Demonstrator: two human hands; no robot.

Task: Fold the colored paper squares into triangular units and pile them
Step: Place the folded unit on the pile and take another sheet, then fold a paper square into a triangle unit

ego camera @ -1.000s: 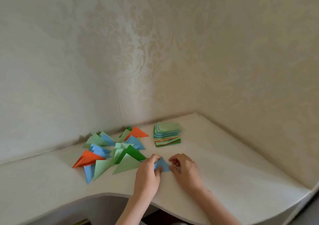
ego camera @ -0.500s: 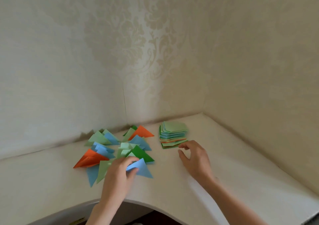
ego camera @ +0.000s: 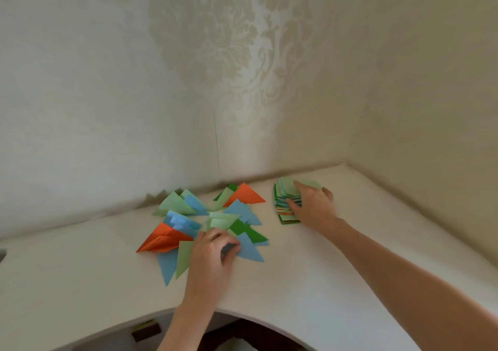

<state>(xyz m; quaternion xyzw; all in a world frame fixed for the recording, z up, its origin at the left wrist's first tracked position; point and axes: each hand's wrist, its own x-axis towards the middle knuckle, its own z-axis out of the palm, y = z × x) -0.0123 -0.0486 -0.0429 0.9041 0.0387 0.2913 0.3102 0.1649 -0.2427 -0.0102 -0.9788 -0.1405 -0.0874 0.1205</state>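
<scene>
two orange triangles (ego camera: pixel 244 195), one stack (ego camera: pixel 285 202)

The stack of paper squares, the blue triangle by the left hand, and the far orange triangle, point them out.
stack of paper squares (ego camera: pixel 286 189), head view, top sheet.
blue triangle (ego camera: pixel 249 249), head view, its middle.
far orange triangle (ego camera: pixel 244 195), head view, its middle.

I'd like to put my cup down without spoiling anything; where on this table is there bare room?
Bare tabletop lies right of the stack of squares, out to the right-hand wall. There is also room left of the pile of triangles, toward the table's left end, and along the front edge. The middle is crowded: left hand on the pile, right hand on the stack.
</scene>
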